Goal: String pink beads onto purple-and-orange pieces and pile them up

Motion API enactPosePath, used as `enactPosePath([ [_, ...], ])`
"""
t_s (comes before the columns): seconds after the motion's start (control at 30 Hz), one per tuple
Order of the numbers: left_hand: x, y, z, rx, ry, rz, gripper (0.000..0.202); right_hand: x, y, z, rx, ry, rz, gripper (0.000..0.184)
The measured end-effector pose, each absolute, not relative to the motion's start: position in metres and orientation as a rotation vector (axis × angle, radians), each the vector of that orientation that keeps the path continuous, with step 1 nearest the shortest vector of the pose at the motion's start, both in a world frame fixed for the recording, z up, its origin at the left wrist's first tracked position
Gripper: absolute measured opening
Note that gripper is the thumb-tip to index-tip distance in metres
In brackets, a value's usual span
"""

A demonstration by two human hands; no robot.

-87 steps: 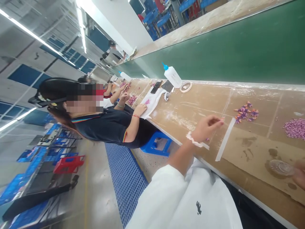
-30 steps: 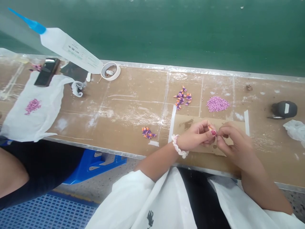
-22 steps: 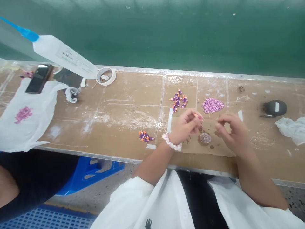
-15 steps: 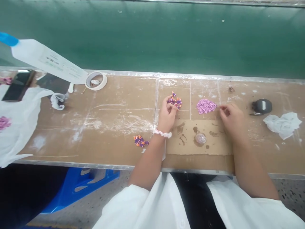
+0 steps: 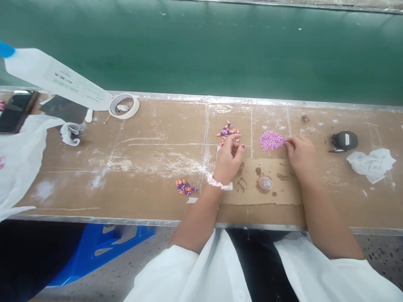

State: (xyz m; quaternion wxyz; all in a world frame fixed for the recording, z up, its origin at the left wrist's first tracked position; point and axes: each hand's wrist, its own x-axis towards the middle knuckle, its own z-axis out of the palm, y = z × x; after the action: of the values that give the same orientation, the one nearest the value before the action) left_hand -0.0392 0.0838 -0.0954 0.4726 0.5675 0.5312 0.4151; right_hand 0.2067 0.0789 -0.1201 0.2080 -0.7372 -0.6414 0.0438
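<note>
My left hand (image 5: pixel 228 161), with a white scrunchie (image 5: pixel 219 182) at its wrist, is over the near edge of a pile of small purple and orange figures (image 5: pixel 227 129). Its fingers are loosely curled, thumb and forefinger apart, and nothing shows between them. My right hand (image 5: pixel 300 155) pinches at the right tip of a heap of tiny pink-purple beads (image 5: pixel 271 140); whatever is in the pinch is too small to make out. Between my forearms a small round clear container (image 5: pixel 265 182) stands on a stained cardboard piece (image 5: pixel 245 197).
More purple and orange figures (image 5: pixel 185 187) lie left of my left forearm. To the right are a black rounded object (image 5: pixel 345 140) and crumpled tissue (image 5: pixel 371 165). Far left: a tape roll (image 5: pixel 136 108), white bottle (image 5: pixel 59 79), phone (image 5: pixel 15 111) and white sheet (image 5: pixel 28 167).
My left hand has drawn back toward me and right from the figures, its fingers spreading apart. My right hand has shifted left to the edge of the bead heap.
</note>
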Motion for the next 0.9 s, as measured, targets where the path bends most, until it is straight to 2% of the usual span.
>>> enactPosePath([
  [0.2,-0.034,0.075,-0.092,1.391,1.223,1.000,0.022,0.208,0.084,-0.128,-2.017,-1.751,0.160,0.006],
  [0.37,-0.023,0.063,-0.090,1.393,1.091,0.907,0.017,0.201,0.068,-0.107,-1.848,-1.745,0.275,0.008],
  [0.5,-0.016,0.054,-0.089,1.318,0.958,0.851,0.021,0.180,0.044,-0.080,-1.569,-1.835,0.583,0.017],
  [0.63,-0.015,0.051,-0.090,1.205,0.821,0.769,0.030,0.163,0.031,-0.068,-1.330,-1.883,0.804,0.014],
  [0.9,-0.017,0.053,-0.090,1.182,0.819,0.744,0.022,0.159,0.031,-0.065,-1.246,-1.974,0.708,0.009],
])
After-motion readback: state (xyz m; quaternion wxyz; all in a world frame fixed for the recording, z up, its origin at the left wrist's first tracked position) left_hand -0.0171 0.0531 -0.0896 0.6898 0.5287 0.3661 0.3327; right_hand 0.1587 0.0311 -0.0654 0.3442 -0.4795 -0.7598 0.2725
